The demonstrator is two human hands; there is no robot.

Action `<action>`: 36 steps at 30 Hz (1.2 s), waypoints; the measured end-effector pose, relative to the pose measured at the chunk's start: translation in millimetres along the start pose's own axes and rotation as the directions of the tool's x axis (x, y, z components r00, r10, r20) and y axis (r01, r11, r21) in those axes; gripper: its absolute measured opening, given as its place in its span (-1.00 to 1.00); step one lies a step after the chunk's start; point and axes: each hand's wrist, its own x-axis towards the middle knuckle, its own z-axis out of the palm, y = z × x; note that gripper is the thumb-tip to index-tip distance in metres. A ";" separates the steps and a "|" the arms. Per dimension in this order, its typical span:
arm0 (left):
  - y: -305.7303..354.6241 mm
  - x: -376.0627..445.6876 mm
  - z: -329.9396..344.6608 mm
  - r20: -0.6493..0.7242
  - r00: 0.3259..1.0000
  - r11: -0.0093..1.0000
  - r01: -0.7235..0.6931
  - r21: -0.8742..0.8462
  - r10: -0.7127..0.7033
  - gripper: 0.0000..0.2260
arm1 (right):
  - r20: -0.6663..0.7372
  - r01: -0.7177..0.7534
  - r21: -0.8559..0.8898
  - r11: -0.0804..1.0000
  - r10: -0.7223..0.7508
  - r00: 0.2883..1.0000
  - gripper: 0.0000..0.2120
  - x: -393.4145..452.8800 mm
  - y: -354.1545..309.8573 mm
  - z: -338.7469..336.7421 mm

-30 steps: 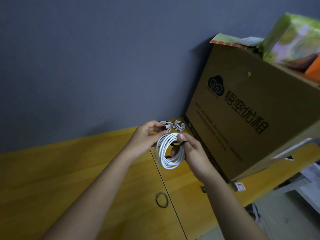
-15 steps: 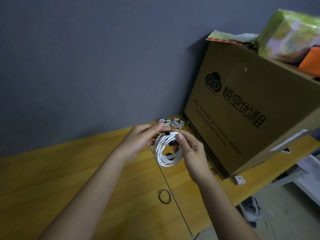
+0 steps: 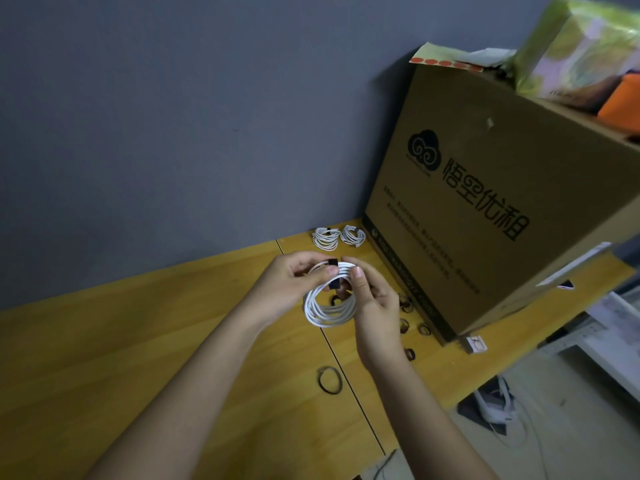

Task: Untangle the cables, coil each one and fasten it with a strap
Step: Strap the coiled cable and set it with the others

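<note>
Two bare forearms, no sleeves, left hand (image 3: 291,289), right hand (image 3: 375,306), short unpainted nails

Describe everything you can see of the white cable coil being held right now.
The white cable coil is a round bundle of several loops of thin, smooth cable, held above the yellow wooden table. A black strap crosses its upper edge. The left hand pinches the strap there, and the right hand grips the coil's right side. The lower loops hang free.

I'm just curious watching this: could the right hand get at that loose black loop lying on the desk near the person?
Probably yes, but not right away. The black loop lies bare on the desk with nothing over it, just below the right hand. That hand, though, is busy holding the white cable coil with the left hand.
</note>
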 end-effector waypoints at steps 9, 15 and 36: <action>-9.1 -7.0 -0.1 0.013 0.990 0.989 -0.143 0.049 0.142 -0.84 | 0.023 0.252 -0.359 0.898 -0.262 0.965 -0.72 -7.5 14.7 6.4; -11.4 -6.3 -8.1 0.006 0.987 0.983 -0.163 0.082 0.163 -0.87 | 0.290 0.588 -0.495 0.640 -0.516 0.806 -0.75 -13.2 21.6 -15.5; -14.8 -33.0 2.7 0.221 0.975 0.967 -0.083 0.242 0.029 -0.78 | -0.048 0.129 -0.257 0.958 -0.146 0.988 -0.84 -23.2 2.3 -12.6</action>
